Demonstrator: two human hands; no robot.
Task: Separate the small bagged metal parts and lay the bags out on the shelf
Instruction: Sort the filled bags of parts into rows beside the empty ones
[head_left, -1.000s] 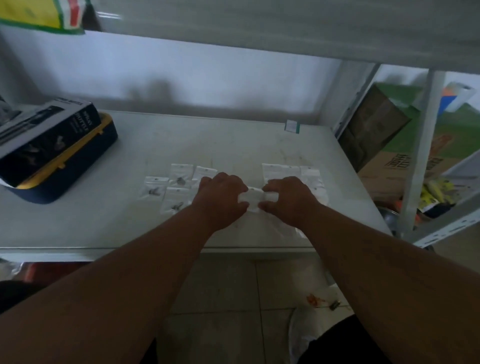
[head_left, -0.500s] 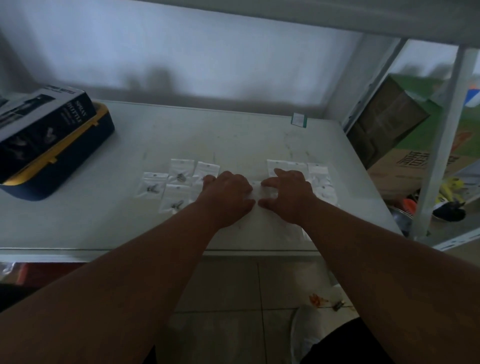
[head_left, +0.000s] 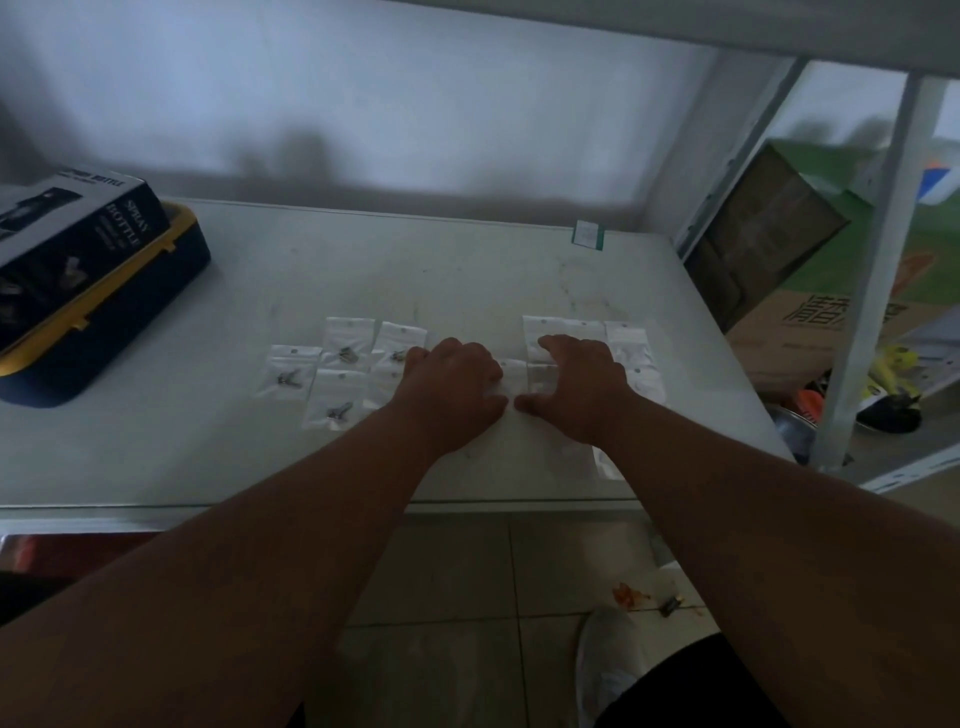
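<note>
Looks like a storeroom: white metal shelf (head_left: 467, 270) rack, cardboard boxes (head_left: 810, 332) stacked alongside, boxed spray bottle (head_left: 78, 234) stored here, tiled floor (head_left: 467, 597) below.
</note>
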